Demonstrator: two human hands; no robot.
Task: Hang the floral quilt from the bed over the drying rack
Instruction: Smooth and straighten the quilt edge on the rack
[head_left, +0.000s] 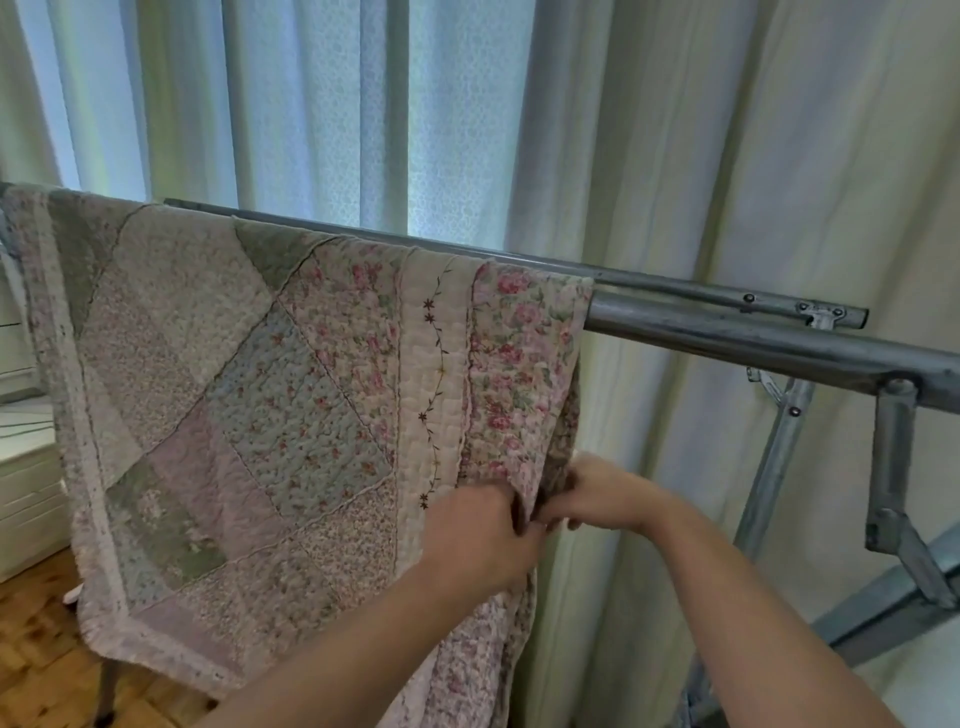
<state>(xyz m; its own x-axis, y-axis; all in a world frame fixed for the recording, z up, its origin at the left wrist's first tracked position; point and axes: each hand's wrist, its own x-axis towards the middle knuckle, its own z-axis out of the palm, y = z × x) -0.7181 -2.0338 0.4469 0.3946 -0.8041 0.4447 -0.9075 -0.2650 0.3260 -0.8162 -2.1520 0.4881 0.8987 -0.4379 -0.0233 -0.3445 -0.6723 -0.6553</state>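
Note:
The floral quilt, a patchwork of pink, green and blue flowered squares, hangs draped over the top bars of the grey metal drying rack. It covers the rack's left part and falls toward the floor. My left hand grips the quilt's right edge about halfway down, fingers curled into the fabric. My right hand pinches the same edge from the right side, close against my left hand. The bed is out of sight.
Pale curtains hang right behind the rack. The rack's bare bar, hinge and slanted legs stand at the right. White furniture sits at the left edge over a wooden floor.

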